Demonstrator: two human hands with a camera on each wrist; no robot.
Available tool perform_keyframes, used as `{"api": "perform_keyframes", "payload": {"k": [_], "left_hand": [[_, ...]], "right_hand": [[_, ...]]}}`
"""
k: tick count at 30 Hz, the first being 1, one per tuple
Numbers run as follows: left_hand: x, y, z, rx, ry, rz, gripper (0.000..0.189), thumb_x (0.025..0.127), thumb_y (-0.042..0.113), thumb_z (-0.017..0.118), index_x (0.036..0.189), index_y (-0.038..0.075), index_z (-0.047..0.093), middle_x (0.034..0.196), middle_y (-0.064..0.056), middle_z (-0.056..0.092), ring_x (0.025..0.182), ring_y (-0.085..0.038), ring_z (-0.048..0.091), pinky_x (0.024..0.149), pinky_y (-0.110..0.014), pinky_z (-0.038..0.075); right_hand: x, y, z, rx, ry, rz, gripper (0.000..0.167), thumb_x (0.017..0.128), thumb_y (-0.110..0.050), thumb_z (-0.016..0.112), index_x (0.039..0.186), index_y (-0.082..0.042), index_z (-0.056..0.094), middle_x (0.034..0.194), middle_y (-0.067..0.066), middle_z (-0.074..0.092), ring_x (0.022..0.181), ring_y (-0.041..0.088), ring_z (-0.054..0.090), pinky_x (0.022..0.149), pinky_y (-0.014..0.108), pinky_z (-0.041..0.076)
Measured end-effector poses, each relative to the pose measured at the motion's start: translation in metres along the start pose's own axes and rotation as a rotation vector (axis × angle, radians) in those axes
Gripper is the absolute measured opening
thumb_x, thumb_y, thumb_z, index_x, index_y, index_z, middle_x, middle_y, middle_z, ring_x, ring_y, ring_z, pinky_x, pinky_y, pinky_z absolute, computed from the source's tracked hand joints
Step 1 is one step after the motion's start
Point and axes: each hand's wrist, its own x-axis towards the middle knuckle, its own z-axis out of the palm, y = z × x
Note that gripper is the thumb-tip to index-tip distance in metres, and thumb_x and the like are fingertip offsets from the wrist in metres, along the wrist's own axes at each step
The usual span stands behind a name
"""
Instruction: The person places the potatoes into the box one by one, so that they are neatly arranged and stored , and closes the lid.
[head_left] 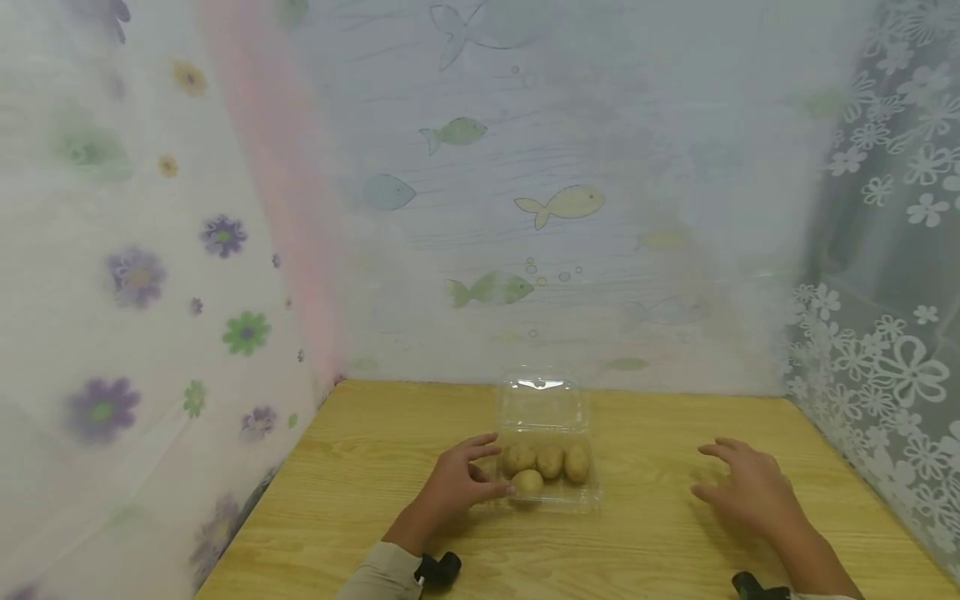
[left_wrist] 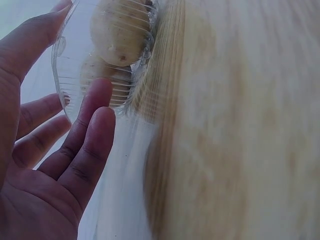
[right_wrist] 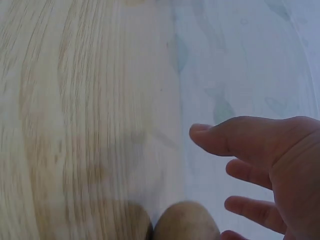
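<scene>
A clear plastic clamshell box [head_left: 558, 497] stands on the table with its lid [head_left: 542, 404] raised at the back. Several small potatoes [head_left: 550, 461] lie inside, seen through the box wall in the left wrist view. At the box's left side is my left hand [head_left: 457, 482], its thumb by the front left corner and its fingers nearly straight along the wall. One potato [head_left: 528, 483] sits close to that thumb. My right hand [head_left: 750, 492] hovers over the table, well to the right of the box. Its fingers are spread and nothing is between them.
The wood-grain table [head_left: 645, 533] meets a fish-printed curtain [head_left: 570, 317] at the back. Flower-printed sheets hang at the left [head_left: 142, 350] and right [head_left: 862, 400]. Rounded tan shapes [right_wrist: 185, 222] cut the lower edge of the right wrist view; their kind is unclear.
</scene>
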Motion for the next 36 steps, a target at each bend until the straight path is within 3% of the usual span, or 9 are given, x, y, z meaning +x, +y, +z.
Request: {"api": "perform_keyframes", "payload": {"k": [7,15,20,24,36], "left_hand": [[0.001,0.001,0.001,0.001,-0.008,-0.001,0.081,0.083,0.041,0.089,0.15,0.011,0.056,0.164,0.001,0.042,0.088,-0.007,0.074,0.073,-0.024,0.06],[0.001,0.009,0.002,-0.007,0.006,-0.002,0.077,0.083,0.038,0.089,0.147,0.008,0.059,0.163,-0.001,0.044,0.088,-0.008,0.074,0.069,-0.025,0.06],[-0.001,0.011,0.001,0.0,0.015,-0.014,0.076,0.082,0.038,0.09,0.145,0.008,0.061,0.162,0.0,0.045,0.09,-0.009,0.072,0.068,-0.025,0.06],[-0.001,0.008,0.0,0.009,0.015,-0.018,0.076,0.082,0.039,0.09,0.145,0.009,0.06,0.162,0.002,0.045,0.091,-0.009,0.072,0.069,-0.025,0.06],[-0.001,0.004,0.0,0.012,0.018,-0.018,0.076,0.081,0.04,0.09,0.145,0.01,0.061,0.162,0.001,0.045,0.09,-0.009,0.073,0.069,-0.025,0.06]], "right_hand": [[-0.008,0.024,-0.004,0.001,-0.044,0.021,0.075,0.081,-0.047,0.086,0.134,0.002,0.064,0.134,0.04,0.055,0.119,0.065,0.05,0.091,0.078,0.039],[-0.011,0.038,-0.01,0.053,-0.19,0.1,0.083,0.081,-0.051,0.085,0.139,0.003,0.06,0.132,0.04,0.058,0.114,0.062,0.056,0.079,0.064,0.052],[-0.011,0.038,-0.013,0.117,-0.248,0.139,0.078,0.082,-0.045,0.086,0.137,0.004,0.061,0.125,0.035,0.064,0.107,0.05,0.065,0.075,0.054,0.056],[-0.012,0.037,-0.013,0.128,-0.255,0.151,0.074,0.083,-0.044,0.086,0.134,0.004,0.063,0.122,0.032,0.067,0.103,0.044,0.068,0.073,0.051,0.057],[-0.014,0.034,-0.012,0.127,-0.22,0.168,0.07,0.083,-0.047,0.084,0.13,0.002,0.065,0.12,0.031,0.068,0.1,0.043,0.069,0.073,0.053,0.056]]}}
